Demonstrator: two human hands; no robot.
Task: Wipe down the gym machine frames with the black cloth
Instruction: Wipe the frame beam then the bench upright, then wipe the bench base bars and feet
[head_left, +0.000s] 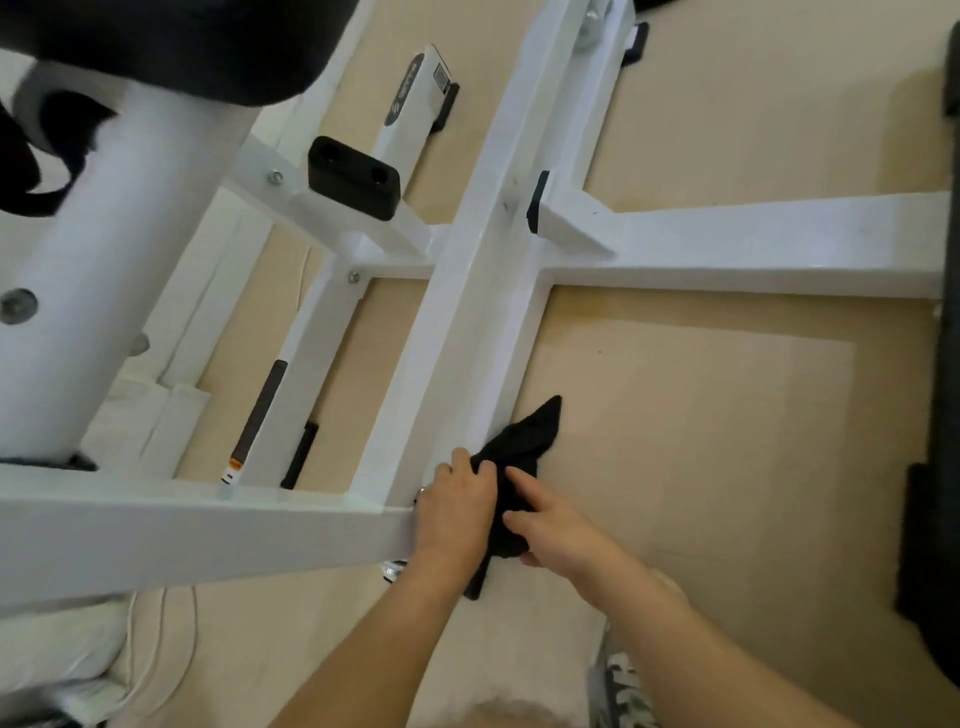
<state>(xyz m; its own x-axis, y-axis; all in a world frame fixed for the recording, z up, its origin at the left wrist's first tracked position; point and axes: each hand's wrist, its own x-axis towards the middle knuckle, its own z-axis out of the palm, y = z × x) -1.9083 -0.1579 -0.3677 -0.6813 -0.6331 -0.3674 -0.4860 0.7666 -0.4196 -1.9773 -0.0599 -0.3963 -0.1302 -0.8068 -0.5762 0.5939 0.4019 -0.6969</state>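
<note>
1. Two hands meet at the near end of the long white frame bar (467, 312), low by the floor (701, 441), where that bar joins the cross bar (208, 530).
2. The black cloth (519, 457) is bunched between the hands, one corner lying out on the floor just beside the bar.
3. The left hand (457, 514) has its grip closed on the cloth's upper edge, against the bar's corner.
4. The right hand (550, 530) pinches the cloth's lower part, forefinger stretched out along it.
5. The step in hand looks like regathering the cloth at the joint, not a full stroke.
6. The next move likely calls for a flat pad of cloth pressed to the bar's side and drawn along it toward the far junction (488, 249), clearing the bolts (353, 277).
</note>
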